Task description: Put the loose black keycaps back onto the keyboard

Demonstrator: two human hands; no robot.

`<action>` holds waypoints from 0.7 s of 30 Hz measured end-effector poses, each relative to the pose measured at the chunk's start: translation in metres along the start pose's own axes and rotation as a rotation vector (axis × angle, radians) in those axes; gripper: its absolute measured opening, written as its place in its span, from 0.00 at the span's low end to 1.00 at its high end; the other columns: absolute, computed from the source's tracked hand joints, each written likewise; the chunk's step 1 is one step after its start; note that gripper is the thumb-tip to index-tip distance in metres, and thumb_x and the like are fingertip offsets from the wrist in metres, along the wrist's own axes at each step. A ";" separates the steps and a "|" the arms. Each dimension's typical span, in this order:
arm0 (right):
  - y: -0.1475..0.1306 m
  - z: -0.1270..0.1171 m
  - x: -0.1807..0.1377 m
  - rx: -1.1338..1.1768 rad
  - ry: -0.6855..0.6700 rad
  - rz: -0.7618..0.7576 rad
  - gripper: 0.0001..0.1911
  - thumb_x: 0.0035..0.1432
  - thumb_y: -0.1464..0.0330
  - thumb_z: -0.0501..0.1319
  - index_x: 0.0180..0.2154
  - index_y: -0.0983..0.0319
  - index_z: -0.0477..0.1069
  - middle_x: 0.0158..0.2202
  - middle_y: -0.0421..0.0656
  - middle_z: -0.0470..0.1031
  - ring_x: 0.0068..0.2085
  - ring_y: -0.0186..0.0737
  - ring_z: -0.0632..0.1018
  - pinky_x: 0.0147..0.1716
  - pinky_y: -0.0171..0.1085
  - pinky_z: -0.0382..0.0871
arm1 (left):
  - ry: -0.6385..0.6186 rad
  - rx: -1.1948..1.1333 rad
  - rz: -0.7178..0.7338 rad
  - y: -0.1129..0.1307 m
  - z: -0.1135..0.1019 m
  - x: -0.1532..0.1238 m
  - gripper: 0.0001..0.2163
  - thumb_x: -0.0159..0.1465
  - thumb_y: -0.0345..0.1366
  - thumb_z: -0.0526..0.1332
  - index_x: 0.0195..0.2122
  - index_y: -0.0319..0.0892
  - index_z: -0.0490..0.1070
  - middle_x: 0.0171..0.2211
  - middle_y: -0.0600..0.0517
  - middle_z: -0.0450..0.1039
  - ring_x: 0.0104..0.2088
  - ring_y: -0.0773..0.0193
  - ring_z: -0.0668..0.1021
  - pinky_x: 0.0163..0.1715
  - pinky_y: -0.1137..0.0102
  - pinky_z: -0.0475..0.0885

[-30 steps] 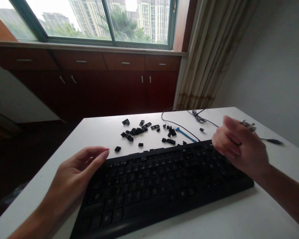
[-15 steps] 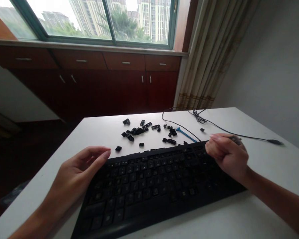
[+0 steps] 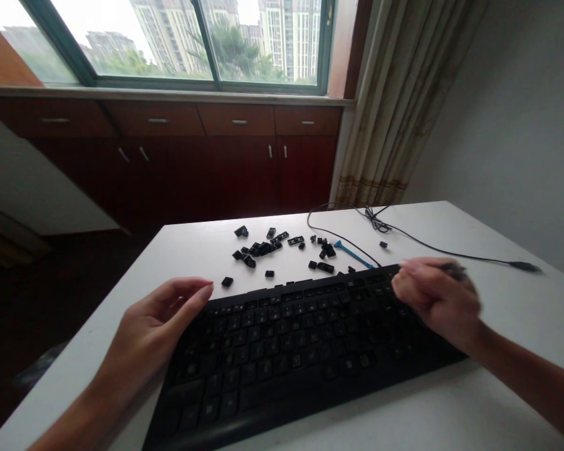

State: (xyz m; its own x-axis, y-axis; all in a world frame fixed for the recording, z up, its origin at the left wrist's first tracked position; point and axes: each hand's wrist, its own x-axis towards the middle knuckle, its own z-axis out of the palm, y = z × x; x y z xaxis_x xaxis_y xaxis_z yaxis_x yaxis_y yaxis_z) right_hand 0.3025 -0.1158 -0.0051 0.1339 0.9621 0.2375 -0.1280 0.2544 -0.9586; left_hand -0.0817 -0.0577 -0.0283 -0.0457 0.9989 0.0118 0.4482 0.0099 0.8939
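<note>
A black keyboard (image 3: pixel 282 382) lies slanted on the white table, with gaps where some keycaps are off. At its rear left corner is my left hand (image 3: pixel 169 313), thumb and finger brought together in a pinch; whether anything is between the tips cannot be seen. My right hand (image 3: pixel 437 300), slightly blurred, is closed in a fist over the keyboard's right end. A small dark grey thing (image 3: pixel 454 270) shows at the far side of that fist, too smeared to name. Loose black keycaps (image 3: pixel 263 248) lie in a scattered heap behind the keyboard.
A thin blue tool (image 3: pixel 352 254) lies behind the keyboard among more keycaps (image 3: pixel 328 250). The black cable (image 3: pixel 420 239) runs in a loop to a plug (image 3: pixel 524 266) at the right. Beyond the white table (image 3: pixel 141 257) stand wooden cabinets (image 3: pixel 207 169) under a window.
My right fist has shifted slightly to the right. The whole view has moved a little, and my left hand keeps its place at the keyboard's corner.
</note>
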 end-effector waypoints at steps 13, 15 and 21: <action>-0.032 -0.020 0.031 -0.340 0.088 -0.044 0.28 0.63 0.59 0.63 0.15 0.58 0.55 0.13 0.35 0.54 0.16 0.32 0.58 0.17 0.39 0.52 | -0.023 0.079 0.136 0.000 0.000 0.002 0.15 0.62 0.49 0.65 0.44 0.47 0.75 0.42 0.50 0.79 0.40 0.56 0.80 0.36 0.71 0.74; -0.029 -0.027 0.034 -0.550 0.084 -0.027 0.27 0.63 0.55 0.61 0.17 0.58 0.57 0.14 0.35 0.57 0.17 0.32 0.60 0.18 0.37 0.54 | -0.046 0.174 0.260 0.005 -0.001 0.006 0.13 0.63 0.48 0.63 0.44 0.47 0.75 0.43 0.50 0.77 0.41 0.57 0.79 0.40 0.69 0.74; -0.015 -0.021 0.047 -1.040 -0.135 -0.169 0.14 0.62 0.56 0.62 0.39 0.59 0.76 0.31 0.41 0.79 0.30 0.40 0.78 0.29 0.36 0.69 | -0.244 0.468 0.556 0.040 0.013 0.022 0.13 0.67 0.45 0.58 0.49 0.47 0.74 0.51 0.46 0.72 0.43 0.56 0.78 0.41 0.64 0.75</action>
State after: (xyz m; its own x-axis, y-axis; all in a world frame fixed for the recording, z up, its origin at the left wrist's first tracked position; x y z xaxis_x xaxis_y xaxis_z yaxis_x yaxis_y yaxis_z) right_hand 0.3316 -0.0764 0.0174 -0.0474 0.9413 0.3342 0.7940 0.2385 -0.5592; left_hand -0.0537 -0.0346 0.0018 0.4711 0.8439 0.2566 0.6813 -0.5329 0.5019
